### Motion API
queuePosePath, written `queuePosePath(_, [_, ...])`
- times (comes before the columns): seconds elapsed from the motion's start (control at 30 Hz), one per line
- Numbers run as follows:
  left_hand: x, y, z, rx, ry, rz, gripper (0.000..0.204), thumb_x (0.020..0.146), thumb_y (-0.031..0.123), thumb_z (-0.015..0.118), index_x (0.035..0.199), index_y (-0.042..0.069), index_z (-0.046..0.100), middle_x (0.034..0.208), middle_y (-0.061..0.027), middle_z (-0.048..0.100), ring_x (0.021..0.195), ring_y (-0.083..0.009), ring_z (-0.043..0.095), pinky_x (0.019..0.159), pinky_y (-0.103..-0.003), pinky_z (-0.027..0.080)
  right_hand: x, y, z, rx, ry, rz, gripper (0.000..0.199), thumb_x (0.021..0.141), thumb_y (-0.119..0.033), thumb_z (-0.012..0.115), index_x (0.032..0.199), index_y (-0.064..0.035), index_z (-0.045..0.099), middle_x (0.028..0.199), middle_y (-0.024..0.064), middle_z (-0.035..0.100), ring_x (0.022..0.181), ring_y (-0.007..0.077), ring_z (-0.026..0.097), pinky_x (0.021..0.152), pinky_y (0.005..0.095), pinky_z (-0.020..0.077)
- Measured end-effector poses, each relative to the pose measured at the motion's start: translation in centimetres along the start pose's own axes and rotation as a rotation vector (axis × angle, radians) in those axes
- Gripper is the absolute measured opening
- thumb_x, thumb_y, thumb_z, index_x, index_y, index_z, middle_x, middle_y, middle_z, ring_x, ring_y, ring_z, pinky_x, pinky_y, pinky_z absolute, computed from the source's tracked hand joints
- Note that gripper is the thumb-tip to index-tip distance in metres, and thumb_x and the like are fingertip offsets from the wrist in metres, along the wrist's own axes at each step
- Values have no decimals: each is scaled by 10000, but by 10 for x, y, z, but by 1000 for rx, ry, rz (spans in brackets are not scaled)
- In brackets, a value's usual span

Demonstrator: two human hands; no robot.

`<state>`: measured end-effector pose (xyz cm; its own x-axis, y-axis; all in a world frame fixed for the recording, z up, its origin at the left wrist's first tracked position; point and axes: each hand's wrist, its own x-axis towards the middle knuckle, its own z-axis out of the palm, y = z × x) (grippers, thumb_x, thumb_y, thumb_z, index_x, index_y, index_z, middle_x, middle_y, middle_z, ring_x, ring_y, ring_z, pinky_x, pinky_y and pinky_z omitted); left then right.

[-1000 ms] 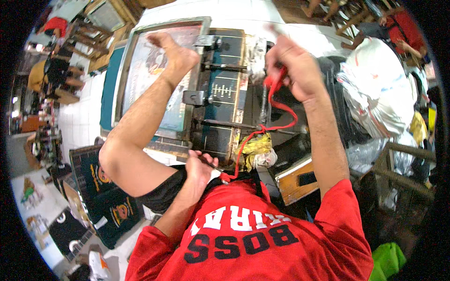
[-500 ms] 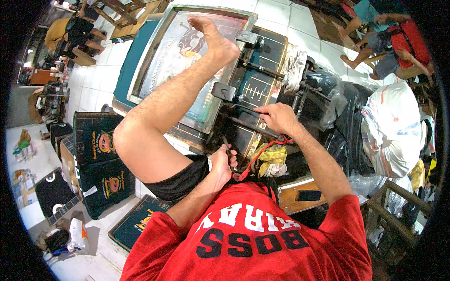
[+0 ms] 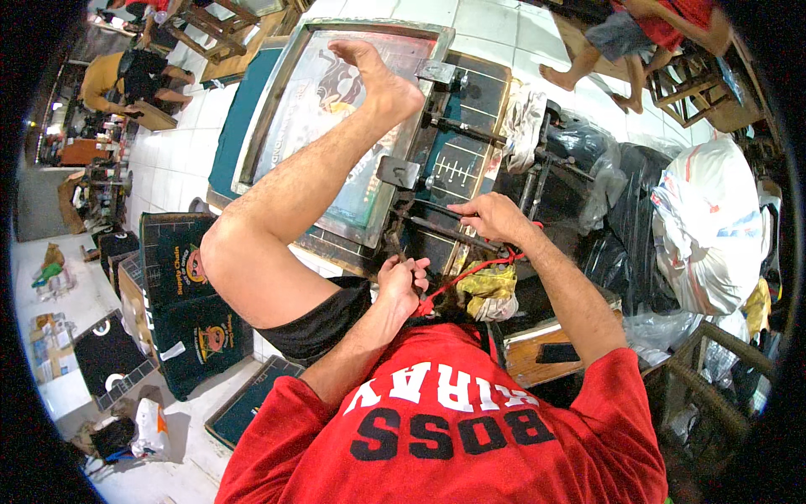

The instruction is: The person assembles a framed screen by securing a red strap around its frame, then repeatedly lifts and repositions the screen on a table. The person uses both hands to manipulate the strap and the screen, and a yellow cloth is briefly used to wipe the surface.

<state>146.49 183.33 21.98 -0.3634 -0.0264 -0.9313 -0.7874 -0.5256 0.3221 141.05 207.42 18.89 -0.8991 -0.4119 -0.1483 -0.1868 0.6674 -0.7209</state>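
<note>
Where a leg (image 3: 306, 155) hides the screen (image 3: 357, 197) (partly), red cord (image 3: 480, 265), yellow rag (image 3: 489, 290), sack (image 3: 709, 227)

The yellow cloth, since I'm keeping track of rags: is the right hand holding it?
No, the yellow cloth lies apart from the right hand, lower in the picture.

The left hand (image 3: 403, 279) curls over something mostly hidden by its own fingers. The right hand (image 3: 497, 220) covers 1 end of a rod (image 3: 433, 206); its grip is unclear. Part of the cord (image 3: 474, 270) disappears behind the right wrist. The leg (image 3: 290, 185) hides part of the screen (image 3: 290, 126). The lower edge cuts off the shirt (image 3: 453, 399); the upper edge crops 1 person (image 3: 600, 42). Items on the far-left shelves (image 3: 80, 151) are too small to tell.
</note>
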Motion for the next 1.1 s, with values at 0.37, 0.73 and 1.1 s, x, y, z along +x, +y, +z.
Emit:
queuePosePath(0.37, [18,5,-5,-13,20,-69,476,884,-162,364,1171,213,312,854,-110,514,580,-145,412,487,-313,310,-1,3,-1,-73,15,-75,350,845,-207,695,1194,-191,719,897,203,700,846,392,674,758,489,533])
queuePosePath(0.73, [-2,17,11,-25,-128,-44,318,969,-90,439,1181,134,360,958,-127,534,663,-168,483,571,-331,441,-5,6,3,-38,-11,-75,356,880,-212,662,1234,-186,698,881,197,687,843,400,666,757,491,527])
queuePosePath(1.1, [-19,35,24,-140,-177,-53,302,965,-4,579,1208,76,419,918,-120,605,704,-175,594,647,-371,569,-18,16,23,-58,20,-136,479,880,-156,625,1357,-182,598,878,156,644,845,372,649,758,471,527])
